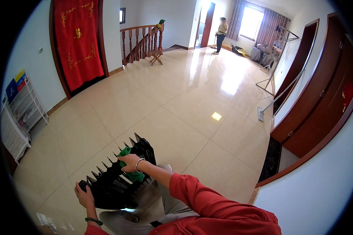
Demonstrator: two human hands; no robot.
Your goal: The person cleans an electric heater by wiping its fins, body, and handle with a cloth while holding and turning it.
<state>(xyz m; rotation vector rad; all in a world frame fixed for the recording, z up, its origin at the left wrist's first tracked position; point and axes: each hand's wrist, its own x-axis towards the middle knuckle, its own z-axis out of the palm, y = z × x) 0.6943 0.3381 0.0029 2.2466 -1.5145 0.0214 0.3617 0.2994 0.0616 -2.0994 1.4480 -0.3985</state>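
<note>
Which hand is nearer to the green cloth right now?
Right. The right hand is directly on the green cloth; the left hand is apart from it, at the left end of the black slatted object.

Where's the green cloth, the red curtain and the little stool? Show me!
Green cloth (134, 176), head view: on its lower part.
Red curtain (78, 46), head view: on the fabric near its middle.
Little stool (156, 53), head view: on its seat.
</note>
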